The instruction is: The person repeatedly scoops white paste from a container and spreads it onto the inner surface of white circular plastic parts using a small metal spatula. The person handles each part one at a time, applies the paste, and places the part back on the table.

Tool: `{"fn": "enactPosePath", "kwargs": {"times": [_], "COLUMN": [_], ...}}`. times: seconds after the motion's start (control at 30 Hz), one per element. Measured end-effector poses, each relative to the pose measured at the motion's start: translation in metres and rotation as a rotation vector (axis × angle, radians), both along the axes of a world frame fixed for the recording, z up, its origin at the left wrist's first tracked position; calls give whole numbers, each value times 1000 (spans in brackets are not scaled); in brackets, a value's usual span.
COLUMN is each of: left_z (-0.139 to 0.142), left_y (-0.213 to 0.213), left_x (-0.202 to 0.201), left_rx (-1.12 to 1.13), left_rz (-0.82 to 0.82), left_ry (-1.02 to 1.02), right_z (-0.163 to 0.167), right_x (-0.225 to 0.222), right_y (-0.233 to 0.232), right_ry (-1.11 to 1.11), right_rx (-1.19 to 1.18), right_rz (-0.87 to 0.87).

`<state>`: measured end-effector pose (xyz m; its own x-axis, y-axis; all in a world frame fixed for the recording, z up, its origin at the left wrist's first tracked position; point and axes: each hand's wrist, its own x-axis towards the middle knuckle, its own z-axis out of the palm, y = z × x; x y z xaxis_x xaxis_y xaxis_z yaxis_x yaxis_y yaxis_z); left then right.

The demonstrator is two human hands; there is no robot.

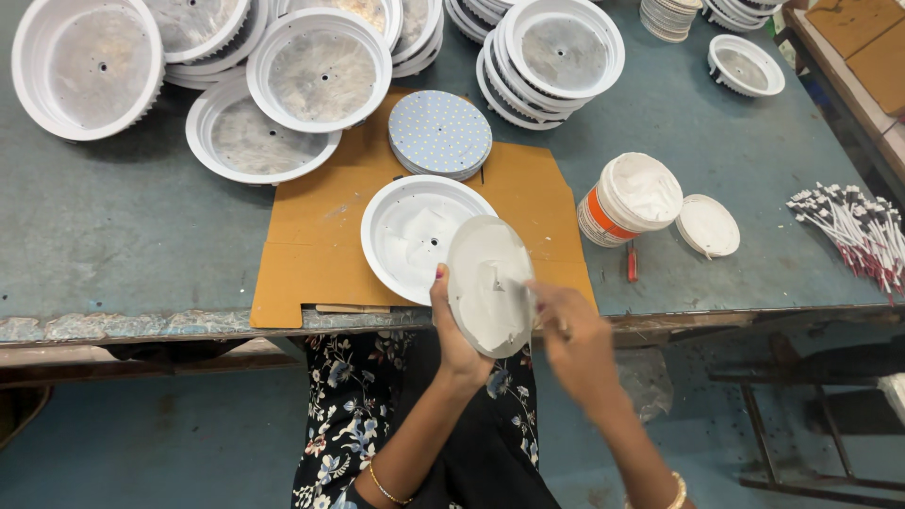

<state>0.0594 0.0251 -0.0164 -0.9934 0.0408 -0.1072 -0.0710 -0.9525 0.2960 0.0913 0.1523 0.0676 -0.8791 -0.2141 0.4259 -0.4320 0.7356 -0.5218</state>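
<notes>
My left hand point(454, 332) holds a round disc point(489, 283) coated with white paste, tilted up over the table's front edge. At the disc's right edge my right hand point(573, 335) grips a thin tool that touches the paste; the tool is mostly hidden by the fingers. Just behind the disc, a white round housing point(410, 231) smeared with paste lies on a brown cardboard sheet point(311, 245). A stack of dotted round boards point(439, 134) sits on the cardboard's far part.
An open tub of white paste point(630, 200) and its lid point(708, 225) stand to the right, with a small red tool point(632, 263) in front. Several white housings point(319, 69) are stacked along the back. A bundle of red-and-white wires point(853, 229) lies at the far right.
</notes>
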Motion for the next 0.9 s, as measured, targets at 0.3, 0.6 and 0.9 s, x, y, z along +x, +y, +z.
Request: {"fn": "enactPosePath", "kwargs": {"times": [0.3, 0.6, 0.9], "left_z": [13, 36, 40], "left_y": [-58, -97, -103], "left_x": [-27, -66, -91], "left_rx": [42, -1770, -2284], "left_rz": [405, 294, 195], "left_ry": [-67, 619, 778], "right_z": [-23, -117, -143], "right_x": [9, -120, -128], "right_y": [1, 61, 82], "right_ry": [17, -13, -43], "right_rx": [-118, -886, -996], "right_rz": [4, -320, -259]}}
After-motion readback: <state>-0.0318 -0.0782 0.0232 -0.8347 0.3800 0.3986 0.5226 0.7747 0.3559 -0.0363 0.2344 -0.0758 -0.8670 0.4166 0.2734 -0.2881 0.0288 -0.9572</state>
